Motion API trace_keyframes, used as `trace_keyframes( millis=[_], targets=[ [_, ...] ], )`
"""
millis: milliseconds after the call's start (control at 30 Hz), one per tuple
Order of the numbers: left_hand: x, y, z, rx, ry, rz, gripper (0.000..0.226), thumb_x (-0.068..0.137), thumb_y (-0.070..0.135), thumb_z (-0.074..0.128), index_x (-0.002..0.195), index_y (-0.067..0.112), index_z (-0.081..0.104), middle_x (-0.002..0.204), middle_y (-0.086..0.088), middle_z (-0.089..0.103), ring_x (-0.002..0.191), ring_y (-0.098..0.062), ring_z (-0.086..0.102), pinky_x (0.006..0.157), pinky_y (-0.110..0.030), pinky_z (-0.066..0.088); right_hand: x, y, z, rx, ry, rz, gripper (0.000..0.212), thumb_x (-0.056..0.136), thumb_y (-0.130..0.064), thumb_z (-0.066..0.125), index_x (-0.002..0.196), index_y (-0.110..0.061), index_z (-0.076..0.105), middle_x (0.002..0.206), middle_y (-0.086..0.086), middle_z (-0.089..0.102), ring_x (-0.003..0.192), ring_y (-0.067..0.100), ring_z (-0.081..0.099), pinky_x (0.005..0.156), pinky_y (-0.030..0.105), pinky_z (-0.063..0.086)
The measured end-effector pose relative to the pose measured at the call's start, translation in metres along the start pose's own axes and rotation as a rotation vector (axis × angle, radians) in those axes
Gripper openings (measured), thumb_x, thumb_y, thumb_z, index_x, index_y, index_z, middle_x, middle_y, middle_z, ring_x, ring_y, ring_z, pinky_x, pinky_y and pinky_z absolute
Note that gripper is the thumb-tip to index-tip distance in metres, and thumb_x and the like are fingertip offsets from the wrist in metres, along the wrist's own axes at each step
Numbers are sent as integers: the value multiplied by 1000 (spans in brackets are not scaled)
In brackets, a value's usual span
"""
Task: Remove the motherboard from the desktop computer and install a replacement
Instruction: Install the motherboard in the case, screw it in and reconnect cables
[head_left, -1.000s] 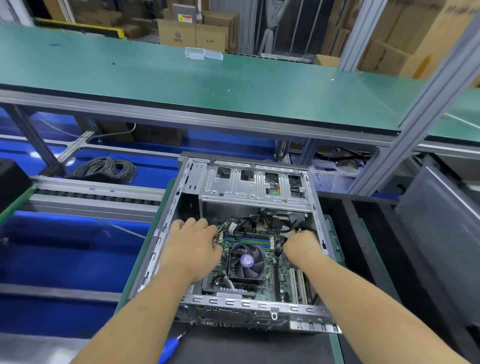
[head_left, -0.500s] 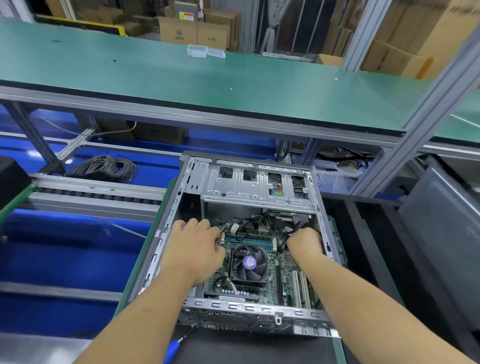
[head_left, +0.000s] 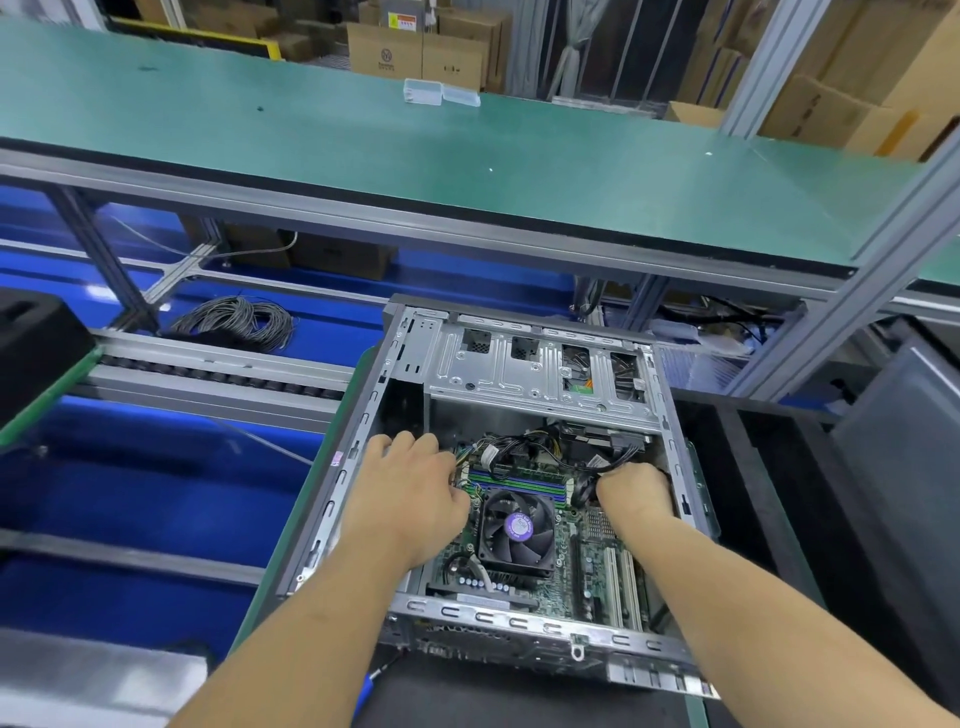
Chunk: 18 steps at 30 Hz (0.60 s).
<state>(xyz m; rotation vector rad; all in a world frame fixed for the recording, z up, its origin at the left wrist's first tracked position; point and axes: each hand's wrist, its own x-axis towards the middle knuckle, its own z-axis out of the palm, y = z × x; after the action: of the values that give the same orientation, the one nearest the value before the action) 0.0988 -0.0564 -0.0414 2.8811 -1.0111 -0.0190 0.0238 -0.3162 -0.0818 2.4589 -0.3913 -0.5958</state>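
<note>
An open grey desktop case (head_left: 498, 618) lies on its side in front of me. Inside it is the green motherboard (head_left: 587, 566) with a black CPU fan (head_left: 517, 527) in the middle. My left hand (head_left: 410, 499) reaches in at the board's left edge, fingers curled down out of sight and thumb beside the fan. My right hand (head_left: 636, 493) is at the board's upper right corner, curled round a bundle of black cables (head_left: 584, 486); its fingertips are hidden. More loose cables (head_left: 524, 447) lie above the memory slots.
The metal drive cage (head_left: 519, 374) fills the case's far end. A blue-handled screwdriver (head_left: 366, 686) lies at the case's near left corner. A grey side panel (head_left: 904, 441) leans at the right. A wire coil (head_left: 234, 319) sits at the back left, under the green shelf (head_left: 415, 156).
My right hand has shifted a little up and to the right, towards the case wall, with the black cables. My left hand has stayed at the board's left edge.
</note>
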Motion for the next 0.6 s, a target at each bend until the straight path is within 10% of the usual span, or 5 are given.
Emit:
trace_keyframes(
  millis=[600],
  targets=[
    [-2, 2, -4, -1, -24, 17, 42, 85, 43, 26, 101, 28, 62, 100, 7, 51, 96, -18, 42, 104, -41, 30, -4, 5, -2, 42, -12, -16, 32, 89, 1, 54, 113, -15, 68, 110, 3, 70, 104, 26, 66, 76, 32, 51]
  ],
)
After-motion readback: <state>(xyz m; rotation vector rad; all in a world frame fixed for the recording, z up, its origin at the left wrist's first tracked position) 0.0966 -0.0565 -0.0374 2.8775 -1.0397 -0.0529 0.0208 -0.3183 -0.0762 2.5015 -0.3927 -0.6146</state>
